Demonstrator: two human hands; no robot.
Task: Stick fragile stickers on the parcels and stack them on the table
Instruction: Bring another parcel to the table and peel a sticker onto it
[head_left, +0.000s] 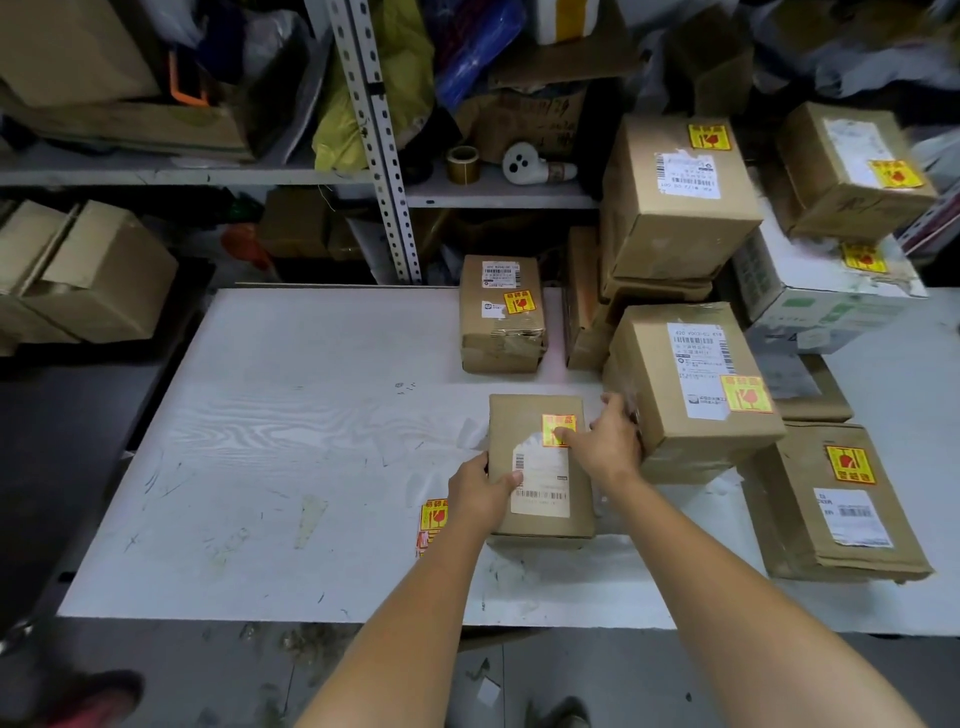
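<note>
A flat brown parcel (540, 519) with a white shipping label lies on the white table (291, 415). A yellow and red fragile sticker (555, 423) sits near its top edge. My right hand (605, 441) presses the sticker down with its thumb, fingers spread over the parcel's right edge. My left hand (480, 493) holds the parcel's left edge, thumb on the label. A strip of fragile stickers (430, 522) lies on the table just left of my left wrist, partly hidden by it.
Stickered parcels are stacked to the right: a box (691, 395) beside my right hand, a flat one (831, 504) at the front right, taller piles behind. A small stickered parcel (500, 317) stands at the table's back. Cluttered shelves with a tape roll (462, 164) lie beyond.
</note>
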